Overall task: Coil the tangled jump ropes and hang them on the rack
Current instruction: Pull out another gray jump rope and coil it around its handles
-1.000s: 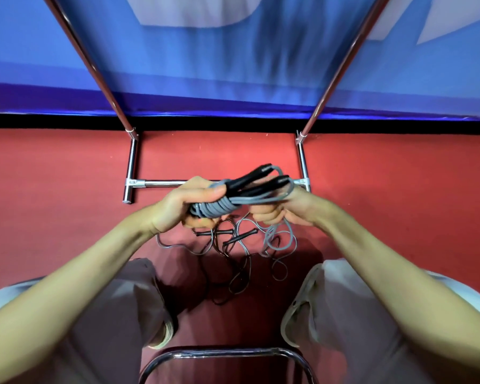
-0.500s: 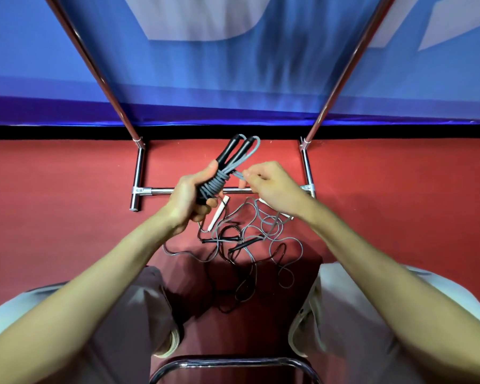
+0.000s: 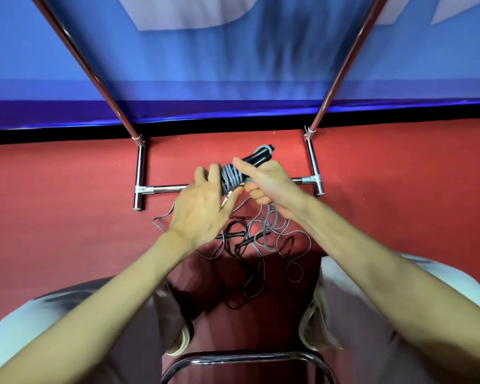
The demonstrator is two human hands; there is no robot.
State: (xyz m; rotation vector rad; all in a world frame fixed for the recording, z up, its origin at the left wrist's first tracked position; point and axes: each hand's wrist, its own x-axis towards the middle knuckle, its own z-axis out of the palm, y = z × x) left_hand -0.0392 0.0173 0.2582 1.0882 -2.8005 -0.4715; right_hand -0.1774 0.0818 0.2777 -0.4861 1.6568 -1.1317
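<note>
Grey coiled jump rope with black handles (image 3: 233,177) gripped in right hand (image 3: 269,184); left hand (image 3: 203,206), fingers straight, touches the coil above tangled ropes (image 3: 261,245) on red floor (image 3: 67,217).

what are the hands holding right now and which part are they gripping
The right hand grips the coiled jump rope by its black handles; the left hand touches the grey wraps, fingers nearly straight.

coiled rope (image 3: 231,177) between hands | tangled ropes (image 3: 263,239) on floor below | rack (image 3: 312,162) behind

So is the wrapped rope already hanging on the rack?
No, the coiled grey rope is held between the left hand and right hand, above the rack's base bar.
</note>
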